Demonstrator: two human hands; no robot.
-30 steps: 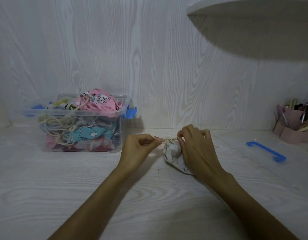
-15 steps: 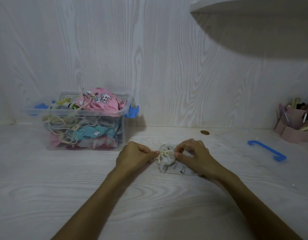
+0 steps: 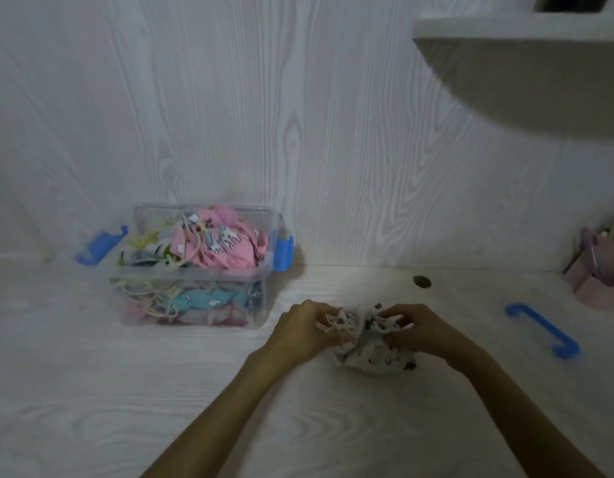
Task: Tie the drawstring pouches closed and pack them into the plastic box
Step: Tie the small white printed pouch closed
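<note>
A small white printed drawstring pouch (image 3: 371,353) lies on the white table, gathered at its top. My left hand (image 3: 298,334) grips the gathered fabric and cord on the pouch's left side. My right hand (image 3: 415,327) pinches the fabric on its right side. To the left stands a clear plastic box (image 3: 264,298) with blue latches, filled with several pouches. A pink pouch (image 3: 216,246) sits on top of the pile, and cream cords hang against the box's front wall.
A blue handle piece (image 3: 543,329) lies on the table at the right. A pink pen holder (image 3: 598,270) stands at the far right by the wall. A cable hole (image 3: 421,281) sits behind my hands. A shelf (image 3: 519,63) overhangs the upper right.
The cord that was pulled sideways by both hands is no longer taut. Both hands now hold the bunched top of the pouch close together. The view has tilted, showing more shelf.
</note>
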